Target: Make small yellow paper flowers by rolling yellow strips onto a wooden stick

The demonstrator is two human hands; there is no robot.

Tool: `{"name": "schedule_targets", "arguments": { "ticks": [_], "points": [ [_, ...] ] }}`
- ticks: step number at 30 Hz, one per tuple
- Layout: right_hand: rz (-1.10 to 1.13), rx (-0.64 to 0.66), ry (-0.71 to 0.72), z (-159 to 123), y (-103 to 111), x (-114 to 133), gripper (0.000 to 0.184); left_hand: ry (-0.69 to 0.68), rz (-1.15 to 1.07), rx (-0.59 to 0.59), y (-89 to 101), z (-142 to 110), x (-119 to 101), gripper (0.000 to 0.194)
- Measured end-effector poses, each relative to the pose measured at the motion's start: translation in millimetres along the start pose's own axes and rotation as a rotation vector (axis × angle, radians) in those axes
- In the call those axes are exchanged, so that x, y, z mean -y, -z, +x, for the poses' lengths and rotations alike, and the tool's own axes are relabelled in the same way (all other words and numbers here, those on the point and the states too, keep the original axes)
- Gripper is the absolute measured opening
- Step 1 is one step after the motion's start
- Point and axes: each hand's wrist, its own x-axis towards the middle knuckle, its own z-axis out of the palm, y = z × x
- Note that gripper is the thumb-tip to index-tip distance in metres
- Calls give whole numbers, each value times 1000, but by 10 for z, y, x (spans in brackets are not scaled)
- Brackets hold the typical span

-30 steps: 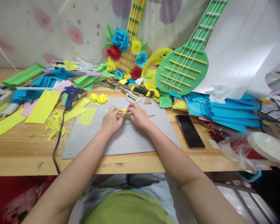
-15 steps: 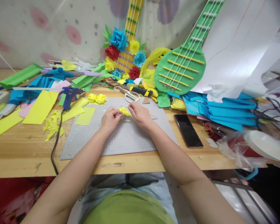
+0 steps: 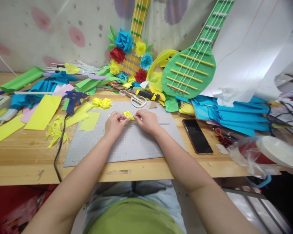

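Over the grey cutting mat (image 3: pixel 134 146), my left hand (image 3: pixel 115 125) pinches the left side of a small ruffled piece of yellow paper (image 3: pixel 128 114). My right hand (image 3: pixel 146 121) is closed on a thin wooden stick (image 3: pixel 164 117), with its fingertips at the paper's right edge. The stick lies across the front of the paper and sticks out to the right, its shadow on the mat below. How the paper is fixed to the stick is hidden by the fingers. Yellow paper flowers (image 3: pixel 102 103) and a flat yellow paper piece (image 3: pixel 90 121) lie left of my hands.
White-handled scissors (image 3: pixel 138 101) lie just beyond my hands. A blue glue gun (image 3: pixel 73 101) with a trailing black cord stands at left. A phone (image 3: pixel 197 136) lies at right, near stacked blue paper (image 3: pixel 231 113). Behind stands a green paper lute (image 3: pixel 189 73).
My right hand has turned and its fingertips now meet the paper's edge. The stick, earlier slanting down to the right, now lies nearly level. My left hand has barely moved.
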Motion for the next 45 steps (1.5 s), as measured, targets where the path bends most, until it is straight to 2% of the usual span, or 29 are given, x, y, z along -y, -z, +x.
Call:
{"name": "schedule_targets", "arguments": {
  "ticks": [6, 15, 21, 27, 31, 35, 41, 45],
  "points": [
    [-15, 29, 9, 2, -30, 27, 20, -59, 97, -55, 24, -3, -28, 19],
    [-2, 56, -7, 6, -28, 66, 21, -151, 176, -15, 7, 10, -6, 19],
    [7, 19, -84, 31, -69, 68, 34, -201, 236, 7, 10, 14, -2, 21],
    [21, 15, -179, 70, -80, 75, 33, -276, 332, 19, 14, 10, -19, 22],
    [121, 61, -284, 128, -86, 49, 32, -335, 389, -15, 3, 28, -24, 23],
    [202, 114, -352, 193, -98, -17, 33, -403, 405, 13, -17, 58, -36, 27],
    [198, 145, -332, 180, -82, -25, 32, -452, 412, 3, -28, 66, -9, 31],
    [131, 125, -212, 103, -52, 24, 21, -435, 388, 29, -21, 65, 41, 27]
  ]
}}
